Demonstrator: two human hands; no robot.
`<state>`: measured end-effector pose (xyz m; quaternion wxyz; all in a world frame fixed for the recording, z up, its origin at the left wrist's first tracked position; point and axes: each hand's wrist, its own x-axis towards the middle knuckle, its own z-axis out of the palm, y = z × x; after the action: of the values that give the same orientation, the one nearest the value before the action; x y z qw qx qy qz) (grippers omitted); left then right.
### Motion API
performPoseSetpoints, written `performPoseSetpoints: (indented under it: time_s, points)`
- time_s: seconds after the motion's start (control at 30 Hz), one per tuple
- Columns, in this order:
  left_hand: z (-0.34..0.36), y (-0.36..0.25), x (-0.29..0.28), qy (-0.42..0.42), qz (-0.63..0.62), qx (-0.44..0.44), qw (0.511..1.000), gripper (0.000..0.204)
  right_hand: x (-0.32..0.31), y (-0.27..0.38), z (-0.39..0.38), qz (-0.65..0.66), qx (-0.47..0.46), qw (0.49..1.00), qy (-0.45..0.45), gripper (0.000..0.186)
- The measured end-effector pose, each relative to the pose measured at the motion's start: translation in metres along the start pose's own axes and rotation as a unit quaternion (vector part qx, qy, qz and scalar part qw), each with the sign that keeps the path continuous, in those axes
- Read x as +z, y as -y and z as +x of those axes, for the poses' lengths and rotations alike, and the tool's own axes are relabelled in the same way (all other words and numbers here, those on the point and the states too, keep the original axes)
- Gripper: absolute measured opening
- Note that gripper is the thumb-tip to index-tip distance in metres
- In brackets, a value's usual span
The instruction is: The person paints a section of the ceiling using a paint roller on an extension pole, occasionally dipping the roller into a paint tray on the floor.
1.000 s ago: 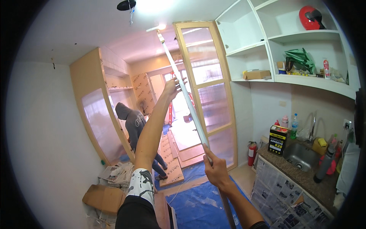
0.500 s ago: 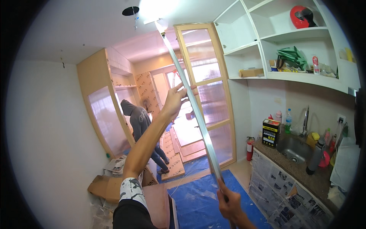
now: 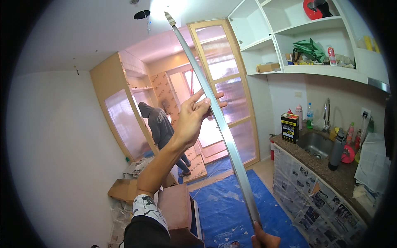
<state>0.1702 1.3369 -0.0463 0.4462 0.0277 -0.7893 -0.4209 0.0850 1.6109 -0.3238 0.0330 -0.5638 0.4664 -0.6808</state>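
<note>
A long, silver-grey metal bar (image 3: 225, 134) slants from the lower right up toward the ceiling. My left hand (image 3: 192, 113) holds it around mid-length, thumb pressed on its near face and some fingers stretched out behind it. Near the lower edge, my right hand (image 3: 264, 239) grips the bar's bottom part; its lowest end is hidden or out of the picture. A narrow pale tip piece (image 3: 170, 18) sits at the top end, beside the bright ceiling light. Whether this tip touches the ceiling, I cannot tell.
A person in a grey hoodie (image 3: 159, 124) stands beyond, at left. Blue sheeting (image 3: 223, 206) covers the floor. To the right are a counter with a sink (image 3: 316, 144), a black can (image 3: 290, 128) and open white shelves (image 3: 310, 29). A dark round hole (image 3: 142, 15) opens in the ceiling.
The bar's upper end has shifted slightly up and left, its lower end down and right. My right hand has moved lower with it. My left hand's fingers have spread more.
</note>
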Motion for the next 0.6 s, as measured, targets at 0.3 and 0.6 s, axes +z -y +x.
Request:
performPoseSetpoints:
  time_s: [0.3, 0.6]
  points:
    - [0.063, 0.043, -0.051, -0.047, -0.003, 0.002, 0.999, 0.041, 0.037, -0.013, 0.078, -0.011, 0.088, 0.995, 0.041, 0.026]
    - [0.165, 0.147, -0.181, -0.078, -0.033, -0.025, 0.996, 0.04, 0.143, -0.094, 0.217, -0.018, 0.069, 0.993, 0.096, 0.05]
